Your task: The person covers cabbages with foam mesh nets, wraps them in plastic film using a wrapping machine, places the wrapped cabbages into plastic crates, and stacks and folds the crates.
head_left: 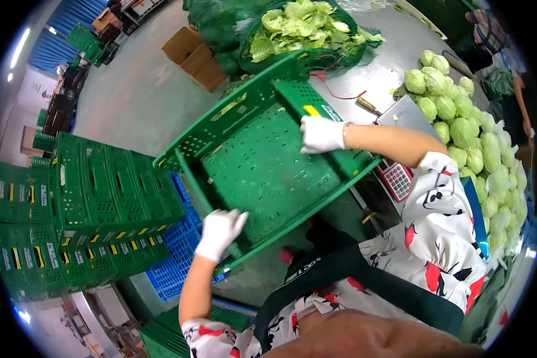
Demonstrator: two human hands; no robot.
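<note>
A green plastic crate [268, 167] with perforated walls is held tilted in front of my body, and its inside shows only a few small scraps. My left hand [221, 232], in a white glove, grips the crate's near left wall, with its thumb over the edge. On the right wall, beside a yellow mark and a label, my right hand [323, 134], also gloved in white, has its fingers wrapped over the rim. The undersides of both grips are hidden by the crate.
Stacked green crates [89, 209] stand at left by a blue pallet [176, 250]. At right are piled cabbages [459, 119], a scale [409, 116], a pink calculator [397, 181] and a knife [368, 106]. A leaf-filled bag [304, 36] and cardboard box [194, 56] lie beyond.
</note>
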